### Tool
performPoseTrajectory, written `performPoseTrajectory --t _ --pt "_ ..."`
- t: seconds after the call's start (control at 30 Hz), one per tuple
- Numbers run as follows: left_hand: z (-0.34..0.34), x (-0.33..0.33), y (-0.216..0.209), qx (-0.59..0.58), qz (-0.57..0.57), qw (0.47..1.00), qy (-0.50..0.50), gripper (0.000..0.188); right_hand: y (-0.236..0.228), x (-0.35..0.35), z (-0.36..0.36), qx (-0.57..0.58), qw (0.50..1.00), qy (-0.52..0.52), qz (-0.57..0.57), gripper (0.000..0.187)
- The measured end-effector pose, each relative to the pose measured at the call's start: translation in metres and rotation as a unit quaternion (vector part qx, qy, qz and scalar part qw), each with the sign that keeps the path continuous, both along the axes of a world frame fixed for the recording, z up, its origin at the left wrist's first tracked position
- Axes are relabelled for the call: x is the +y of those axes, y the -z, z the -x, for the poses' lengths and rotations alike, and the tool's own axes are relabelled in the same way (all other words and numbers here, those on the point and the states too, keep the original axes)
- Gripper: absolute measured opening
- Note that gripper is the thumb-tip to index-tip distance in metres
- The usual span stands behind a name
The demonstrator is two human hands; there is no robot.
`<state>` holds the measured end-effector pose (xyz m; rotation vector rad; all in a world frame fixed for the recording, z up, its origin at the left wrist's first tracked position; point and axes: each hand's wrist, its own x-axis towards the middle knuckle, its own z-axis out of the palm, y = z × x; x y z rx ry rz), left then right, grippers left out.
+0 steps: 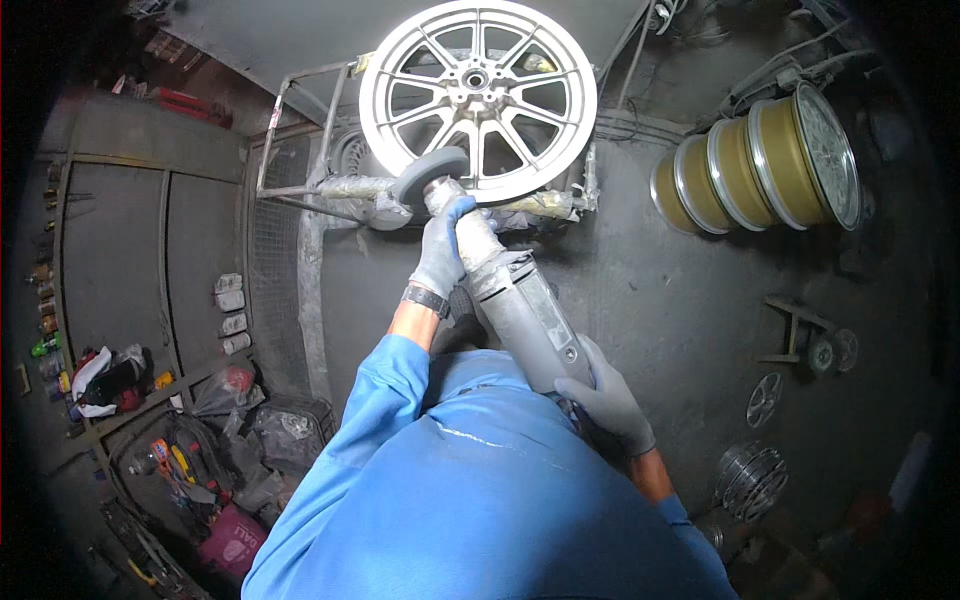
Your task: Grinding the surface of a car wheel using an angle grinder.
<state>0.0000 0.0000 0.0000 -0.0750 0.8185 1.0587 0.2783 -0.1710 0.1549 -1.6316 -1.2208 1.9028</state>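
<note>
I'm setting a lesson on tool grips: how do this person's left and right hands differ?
The left hand grips the power tool at its narrow front, near the round disc; the right hand holds its wider rear end. A dark strap circles the left hand's wrist; none shows by the right hand. Both wear grey gloves.

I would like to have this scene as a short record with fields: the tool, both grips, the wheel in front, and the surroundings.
Tool: gray angle grinder with a gray disc at its far end
Left grip: gloved, closed around the grinder's front, just behind the disc; black wristwatch on the wrist
Right grip: gloved, closed on the grinder's rear end
Workpiece: silver multi-spoke wheel over a metal stand
Contact: disc overlaps the wheel's edge in view; touching cannot be told
Right side: stack of gold-barrelled wheels
Lower left: pink bag
</note>
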Motion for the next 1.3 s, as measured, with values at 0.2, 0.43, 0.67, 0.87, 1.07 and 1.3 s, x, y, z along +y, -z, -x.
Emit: performPoseTrajectory --t 0.2,0.43,0.67,0.87,1.07,1.3 --pt "-0.064 -0.018 -0.016 -0.001 0.008 1.0 -0.022 0.027 -0.01 -0.016 -0.05 -0.027 0.998 0.039 0.042 0.073" --pt "-0.143 0.02 -0.015 -0.017 -0.02 1.0 0.012 0.024 -0.016 -0.01 -0.102 -0.085 0.994 0.068 -0.001 0.066" --pt "-0.155 0.029 -0.007 -0.039 -0.04 0.998 0.027 0.023 -0.019 -0.013 -0.104 -0.151 0.986 0.063 0.013 0.072" --pt "-0.106 -0.003 -0.024 -0.024 -0.017 0.999 -0.015 0.025 -0.021 -0.021 -0.069 -0.123 0.992 0.023 0.003 0.073" --pt "-0.047 -0.013 -0.022 0.062 -0.002 0.997 -0.046 0.031 0.009 -0.014 -0.043 -0.092 0.995 -0.016 -0.033 0.074" --pt "-0.043 -0.01 -0.01 0.076 0.008 0.995 -0.068 0.025 0.013 0.001 -0.046 -0.053 0.999 -0.002 0.002 0.07"
